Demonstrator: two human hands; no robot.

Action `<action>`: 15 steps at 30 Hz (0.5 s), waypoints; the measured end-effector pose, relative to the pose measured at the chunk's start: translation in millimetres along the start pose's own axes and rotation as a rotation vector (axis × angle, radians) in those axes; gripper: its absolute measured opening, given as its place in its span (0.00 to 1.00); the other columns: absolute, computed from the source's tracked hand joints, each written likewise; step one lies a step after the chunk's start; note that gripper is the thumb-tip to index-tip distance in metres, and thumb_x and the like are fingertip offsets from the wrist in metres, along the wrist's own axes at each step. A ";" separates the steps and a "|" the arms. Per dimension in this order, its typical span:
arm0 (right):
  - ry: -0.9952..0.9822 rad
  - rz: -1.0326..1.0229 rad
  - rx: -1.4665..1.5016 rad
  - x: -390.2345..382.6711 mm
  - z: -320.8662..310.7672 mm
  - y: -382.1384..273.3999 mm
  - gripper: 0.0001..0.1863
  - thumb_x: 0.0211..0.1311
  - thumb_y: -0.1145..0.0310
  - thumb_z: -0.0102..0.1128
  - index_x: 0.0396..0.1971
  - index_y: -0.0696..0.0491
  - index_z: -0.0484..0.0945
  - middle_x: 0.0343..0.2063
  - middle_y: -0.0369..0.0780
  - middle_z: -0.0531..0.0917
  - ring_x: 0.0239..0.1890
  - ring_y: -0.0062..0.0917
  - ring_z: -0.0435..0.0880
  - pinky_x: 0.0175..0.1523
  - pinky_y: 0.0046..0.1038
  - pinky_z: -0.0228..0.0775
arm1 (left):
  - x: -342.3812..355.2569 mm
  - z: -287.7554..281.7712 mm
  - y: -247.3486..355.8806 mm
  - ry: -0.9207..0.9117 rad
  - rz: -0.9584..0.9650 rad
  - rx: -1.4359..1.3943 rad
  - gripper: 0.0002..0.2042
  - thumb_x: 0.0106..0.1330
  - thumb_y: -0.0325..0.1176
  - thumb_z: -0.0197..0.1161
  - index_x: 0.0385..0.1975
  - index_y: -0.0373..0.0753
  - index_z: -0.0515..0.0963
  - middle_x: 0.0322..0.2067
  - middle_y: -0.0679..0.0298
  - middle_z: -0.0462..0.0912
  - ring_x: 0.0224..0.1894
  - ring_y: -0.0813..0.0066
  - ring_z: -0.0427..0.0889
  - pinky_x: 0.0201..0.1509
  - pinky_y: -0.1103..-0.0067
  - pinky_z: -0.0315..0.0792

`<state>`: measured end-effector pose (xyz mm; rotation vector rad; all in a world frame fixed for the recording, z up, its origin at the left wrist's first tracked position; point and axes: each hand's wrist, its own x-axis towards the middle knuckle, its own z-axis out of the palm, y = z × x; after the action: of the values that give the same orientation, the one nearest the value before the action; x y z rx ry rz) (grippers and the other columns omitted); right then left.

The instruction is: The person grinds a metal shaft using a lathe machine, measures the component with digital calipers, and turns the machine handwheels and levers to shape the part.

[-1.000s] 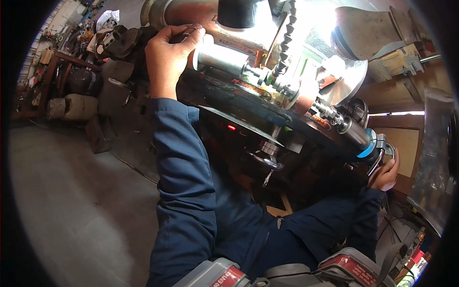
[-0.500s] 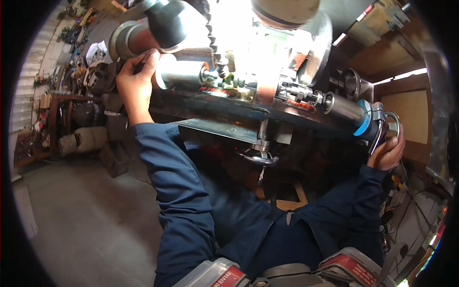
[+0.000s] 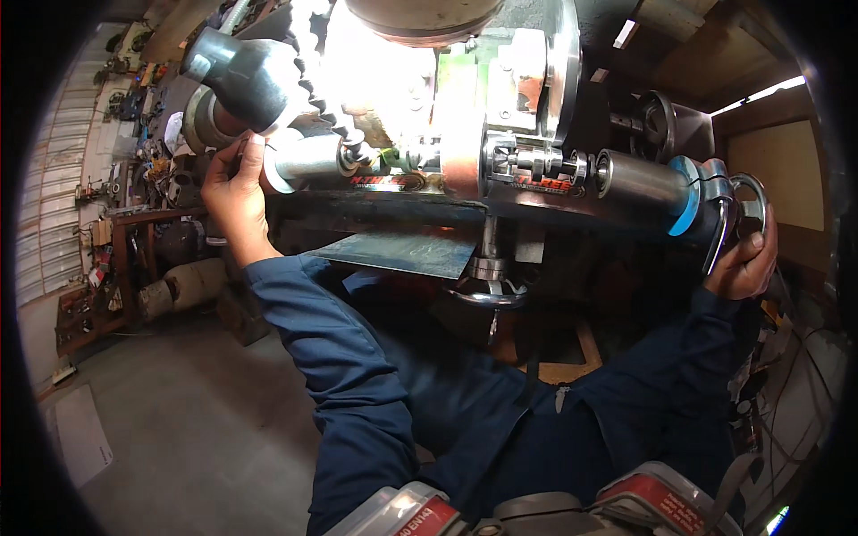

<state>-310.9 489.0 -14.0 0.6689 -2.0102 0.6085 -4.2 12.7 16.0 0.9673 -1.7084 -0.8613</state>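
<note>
My left hand (image 3: 237, 189) is closed at the left end of a silver cylinder (image 3: 311, 161) on a bench machine, thumb up beside its pale flange. What the fingers hold there is hidden. On the far right, my right hand (image 3: 747, 264) is wrapped around the lower rim of a small metal handwheel (image 3: 761, 192). Beside that wheel are a bent metal lever (image 3: 720, 241) and a blue ring (image 3: 686, 198) around a steel cylinder (image 3: 639, 186). Between the two cylinders sits a bright metal chuck-like assembly (image 3: 534, 161), by a reddish-brown block (image 3: 462, 156).
A dark lamp head (image 3: 255, 85) hangs over the machine's left side, and strong light washes out the middle. Below the machine are a flat metal plate (image 3: 402, 251) and a front handwheel (image 3: 490, 297). Cluttered shelving (image 3: 134, 223) stands left; cables (image 3: 800, 375) hang right.
The whole view has shifted, so the machine's left side sits lower and further left. Both hands stay at the same parts of the machine.
</note>
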 end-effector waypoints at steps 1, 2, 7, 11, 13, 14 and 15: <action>-0.004 0.007 -0.004 -2.2 1.4 2.4 0.21 0.76 0.60 0.42 0.49 0.60 0.79 0.44 0.47 0.84 0.43 0.36 0.85 0.49 0.32 0.76 | 2.0 -1.3 -5.2 -0.008 0.001 0.003 0.12 0.55 0.29 0.75 0.35 0.30 0.82 0.36 0.60 0.86 0.40 0.78 0.81 0.52 0.79 0.73; 0.044 -0.032 -0.018 -3.7 4.1 4.6 0.21 0.76 0.61 0.41 0.48 0.60 0.79 0.43 0.47 0.84 0.43 0.36 0.85 0.48 0.32 0.77 | 3.9 -2.0 -8.7 -0.020 -0.012 -0.053 0.12 0.56 0.30 0.75 0.35 0.30 0.82 0.36 0.60 0.86 0.40 0.77 0.81 0.51 0.79 0.73; 0.187 -0.114 -0.066 -13.6 14.1 9.3 0.21 0.77 0.61 0.39 0.46 0.61 0.79 0.40 0.49 0.85 0.40 0.35 0.86 0.46 0.31 0.78 | 5.8 -4.2 -14.0 -0.025 -0.025 -0.071 0.12 0.56 0.31 0.75 0.34 0.31 0.82 0.37 0.60 0.86 0.40 0.77 0.81 0.51 0.79 0.72; 0.192 -0.200 -0.102 -30.3 17.7 29.7 0.21 0.76 0.61 0.41 0.53 0.64 0.71 0.42 0.52 0.82 0.40 0.41 0.85 0.45 0.34 0.79 | 9.0 -8.9 -20.7 -0.043 -0.036 -0.081 0.13 0.56 0.32 0.76 0.33 0.32 0.82 0.36 0.61 0.85 0.40 0.77 0.80 0.51 0.79 0.72; 0.231 -0.235 -0.126 -44.5 26.7 33.5 0.22 0.76 0.60 0.43 0.56 0.65 0.68 0.43 0.54 0.81 0.41 0.43 0.85 0.44 0.35 0.79 | 9.6 -9.5 -20.5 -0.051 -0.035 -0.087 0.13 0.56 0.33 0.76 0.33 0.32 0.82 0.36 0.61 0.85 0.39 0.77 0.79 0.51 0.79 0.72; 0.246 -0.242 -0.129 -46.4 28.7 35.4 0.22 0.76 0.60 0.44 0.56 0.65 0.68 0.43 0.54 0.81 0.41 0.43 0.84 0.44 0.35 0.79 | 8.9 -8.6 -20.8 -0.047 -0.037 -0.088 0.13 0.56 0.33 0.76 0.33 0.32 0.81 0.37 0.61 0.84 0.40 0.77 0.79 0.51 0.79 0.72; 0.249 -0.245 -0.130 -45.8 28.4 35.6 0.23 0.75 0.60 0.44 0.56 0.65 0.68 0.43 0.54 0.81 0.41 0.43 0.84 0.44 0.35 0.79 | 8.6 -7.7 -20.8 -0.043 -0.040 -0.089 0.13 0.56 0.33 0.76 0.33 0.32 0.81 0.37 0.61 0.84 0.40 0.77 0.79 0.51 0.79 0.72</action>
<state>-331.2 506.7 -72.7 0.7106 -1.6901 0.3909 5.7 -5.0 3.4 0.9313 -1.6777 -0.9827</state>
